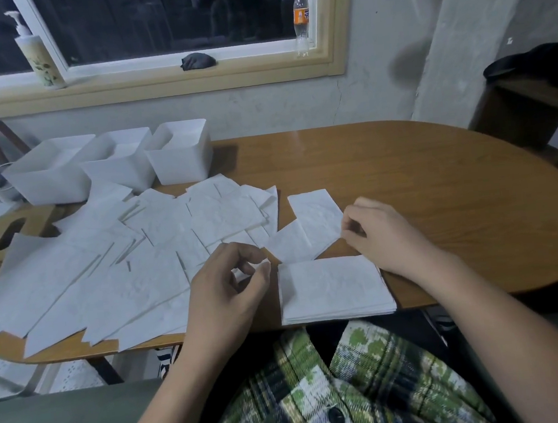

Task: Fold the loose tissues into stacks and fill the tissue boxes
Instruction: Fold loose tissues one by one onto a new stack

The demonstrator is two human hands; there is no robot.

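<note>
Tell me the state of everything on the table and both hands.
tissue boxes: three, open-topped, upright.
loose tissues: spread flat, overlapping.
stack: folded, neat.
single tissue: flat, pinched at its right edge.
right hand: pinches the single tissue.
left hand: fingers curled; grip unclear.

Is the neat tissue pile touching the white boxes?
Apart. The head view shows the folded stack at the near edge of the table and the three tissue boxes at its far side, with loose tissues spread between them.
</note>
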